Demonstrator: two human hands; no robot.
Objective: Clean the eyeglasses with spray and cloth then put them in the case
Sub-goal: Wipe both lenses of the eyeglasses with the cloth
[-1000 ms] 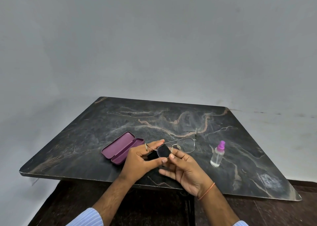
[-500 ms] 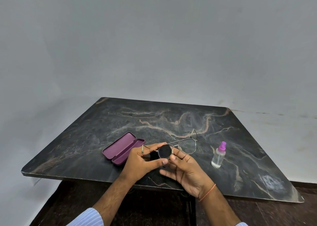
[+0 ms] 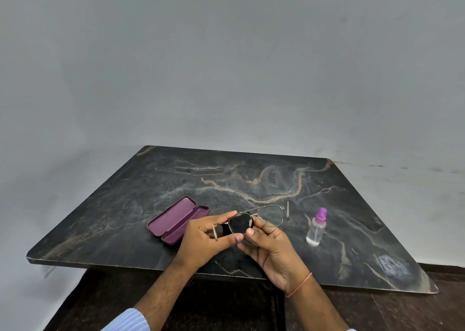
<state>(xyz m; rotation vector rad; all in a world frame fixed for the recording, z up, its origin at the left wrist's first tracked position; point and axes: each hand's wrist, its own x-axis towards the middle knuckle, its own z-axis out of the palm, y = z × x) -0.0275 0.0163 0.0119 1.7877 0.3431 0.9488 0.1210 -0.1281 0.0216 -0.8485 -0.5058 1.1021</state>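
Note:
I hold thin metal-framed eyeglasses (image 3: 270, 215) above the near middle of the dark marble table (image 3: 226, 179). My left hand (image 3: 208, 240) pinches the frame at its left lens between thumb and forefinger. A black cloth (image 3: 239, 226) covers that lens, and my right hand (image 3: 266, 247) pinches it there with thumb in front and fingers behind. The right lens and its temple stick out uncovered to the right. The purple case (image 3: 176, 218) lies open on the table just left of my left hand. The clear spray bottle (image 3: 316, 228) with a pink cap stands upright to the right of my hands.
The table's front edge (image 3: 125, 264) runs just below my wrists. A grey wall rises behind the table. Dark floor shows beneath and to the right of the tabletop.
The cloth over the left lens has shifted slightly under my right fingers, and the glasses have tilted a little. The case and spray bottle have not moved.

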